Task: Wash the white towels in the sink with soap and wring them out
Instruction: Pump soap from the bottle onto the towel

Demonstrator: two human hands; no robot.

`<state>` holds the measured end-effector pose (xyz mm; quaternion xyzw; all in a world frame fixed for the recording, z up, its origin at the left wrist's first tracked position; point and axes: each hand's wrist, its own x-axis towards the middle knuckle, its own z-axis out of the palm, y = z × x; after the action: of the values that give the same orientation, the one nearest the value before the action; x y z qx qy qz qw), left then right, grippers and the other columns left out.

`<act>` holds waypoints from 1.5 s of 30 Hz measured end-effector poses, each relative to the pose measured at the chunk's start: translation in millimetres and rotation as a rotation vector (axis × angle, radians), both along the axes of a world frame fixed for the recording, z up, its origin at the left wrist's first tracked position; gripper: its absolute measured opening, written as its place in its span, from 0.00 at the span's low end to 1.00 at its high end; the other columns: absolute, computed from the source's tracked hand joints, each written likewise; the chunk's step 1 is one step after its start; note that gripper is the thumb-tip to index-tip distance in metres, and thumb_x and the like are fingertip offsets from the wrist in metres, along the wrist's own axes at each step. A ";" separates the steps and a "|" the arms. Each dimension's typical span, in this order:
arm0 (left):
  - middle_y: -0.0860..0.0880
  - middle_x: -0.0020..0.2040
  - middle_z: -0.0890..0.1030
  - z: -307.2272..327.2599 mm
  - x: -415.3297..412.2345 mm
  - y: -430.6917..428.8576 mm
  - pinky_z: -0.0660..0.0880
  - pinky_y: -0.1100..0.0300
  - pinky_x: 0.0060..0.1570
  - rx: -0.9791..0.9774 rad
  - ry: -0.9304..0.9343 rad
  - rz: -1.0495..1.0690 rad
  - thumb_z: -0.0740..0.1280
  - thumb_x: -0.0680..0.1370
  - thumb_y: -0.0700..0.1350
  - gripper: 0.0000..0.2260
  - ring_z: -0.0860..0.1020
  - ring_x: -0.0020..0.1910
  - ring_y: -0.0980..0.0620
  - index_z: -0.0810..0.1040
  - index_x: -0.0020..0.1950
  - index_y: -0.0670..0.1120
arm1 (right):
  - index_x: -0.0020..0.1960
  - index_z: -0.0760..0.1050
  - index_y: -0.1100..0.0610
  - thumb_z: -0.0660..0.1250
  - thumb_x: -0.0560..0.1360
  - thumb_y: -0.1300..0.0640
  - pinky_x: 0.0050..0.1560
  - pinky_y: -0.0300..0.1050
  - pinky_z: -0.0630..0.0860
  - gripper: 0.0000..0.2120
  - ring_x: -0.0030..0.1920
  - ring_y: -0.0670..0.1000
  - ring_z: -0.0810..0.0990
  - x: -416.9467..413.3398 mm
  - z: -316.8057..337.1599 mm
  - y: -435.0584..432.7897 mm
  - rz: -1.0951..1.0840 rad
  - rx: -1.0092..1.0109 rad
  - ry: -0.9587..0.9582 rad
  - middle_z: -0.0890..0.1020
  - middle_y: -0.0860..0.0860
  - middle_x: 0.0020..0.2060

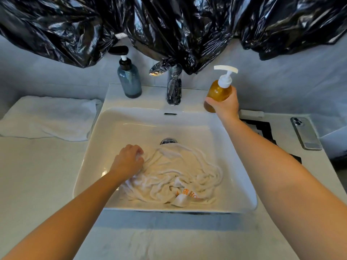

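Observation:
A wet white towel (180, 175) lies crumpled in the white sink (120, 128), with an orange-printed label showing near its front edge. My left hand (129, 160) grips the towel's left side, fingers curled into the cloth. My right hand (224, 105) holds an amber soap bottle (217, 92) with a white pump at the sink's back right corner, just above the rim. A second white towel (48, 117) lies folded on the counter left of the sink.
A chrome faucet (173, 87) stands at the back middle, with a blue-grey pump bottle (129, 81) to its left. Black plastic sheeting (169, 25) hangs over the wall above. A phone (305, 133) and a black-patterned mat (262, 128) lie on the right counter.

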<state>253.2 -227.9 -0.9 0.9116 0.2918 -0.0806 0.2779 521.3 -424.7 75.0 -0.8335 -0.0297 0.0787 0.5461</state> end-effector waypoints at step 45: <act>0.49 0.54 0.79 -22.8 1.1 -12.7 0.75 0.54 0.44 -0.048 -0.212 -0.610 0.62 0.77 0.49 0.15 0.78 0.48 0.47 0.73 0.64 0.52 | 0.59 0.76 0.52 0.57 0.81 0.42 0.45 0.45 0.70 0.17 0.50 0.48 0.74 -156.6 -88.1 -35.3 0.897 -0.399 -0.325 0.78 0.47 0.52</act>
<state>254.3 -240.6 -23.6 0.9535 -0.0276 -0.0718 0.2914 364.7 -460.1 -13.1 -0.8281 -0.4530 0.1789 0.2774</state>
